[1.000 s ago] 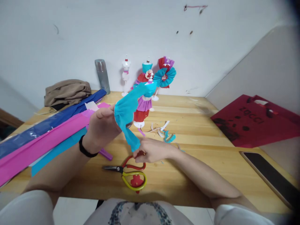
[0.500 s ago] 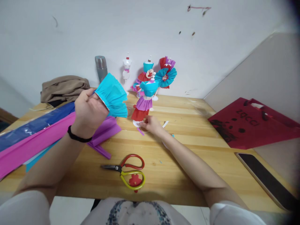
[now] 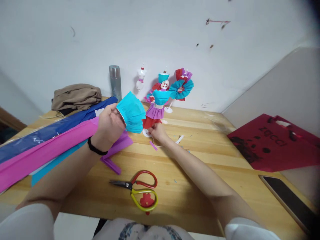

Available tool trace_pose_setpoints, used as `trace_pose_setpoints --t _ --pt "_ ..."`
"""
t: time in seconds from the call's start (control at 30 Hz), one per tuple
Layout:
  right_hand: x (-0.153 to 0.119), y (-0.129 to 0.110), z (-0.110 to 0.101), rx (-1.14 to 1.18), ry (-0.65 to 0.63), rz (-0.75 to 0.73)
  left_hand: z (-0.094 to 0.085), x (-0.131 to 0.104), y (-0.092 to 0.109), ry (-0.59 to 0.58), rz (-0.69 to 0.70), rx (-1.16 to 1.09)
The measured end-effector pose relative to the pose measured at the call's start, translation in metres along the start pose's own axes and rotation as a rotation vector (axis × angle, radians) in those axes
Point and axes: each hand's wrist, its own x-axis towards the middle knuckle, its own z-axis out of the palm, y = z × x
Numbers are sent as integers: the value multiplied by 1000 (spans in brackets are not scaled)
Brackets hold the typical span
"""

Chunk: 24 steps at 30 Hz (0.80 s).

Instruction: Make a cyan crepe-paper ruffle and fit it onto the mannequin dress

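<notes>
My left hand (image 3: 110, 126) is closed on one edge of a gathered piece of turquoise crepe paper (image 3: 131, 113), which fans out to the right. Beside it, a small mannequin (image 3: 161, 97) wears a turquoise top, a purple ruffle and a red skirt layer (image 3: 149, 122). My right hand (image 3: 159, 132) has its fingers pinched at the mannequin's lower end, below the red layer, and the stand there is partly hidden. The free edge of the turquoise paper comes close to the skirt.
Scissors (image 3: 128, 185) lie in front, one handle over a red paper flower (image 3: 147, 200). Rolls of crepe paper (image 3: 57, 141) lie left, near brown cloth (image 3: 75, 95) and a flask (image 3: 115, 83). More mannequins (image 3: 141, 78) stand behind. A red bag (image 3: 270, 146) and phone (image 3: 285, 196) are right.
My left hand has brought the turquoise paper rightward, nearer the mannequin. My right hand stays at the mannequin's lower end. The whole view has shifted slightly.
</notes>
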Motion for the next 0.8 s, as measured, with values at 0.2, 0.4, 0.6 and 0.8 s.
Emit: trace_pose_setpoints --t 0.2,0.4,0.6,0.8 --pt "-1 -8 2 -16 13 6 2 0 -8 98 -17 -22" --pt "-34 -11 -20 -62 51 -116 1 2 -13 22 -6 -36" --pt "-115 -30 -25 -62 -295 -349 1 0 -21 -80 22 -42" --pt "-170 -47 -3 -468 -592 -769 1 -5 -25 -120 33 -2"
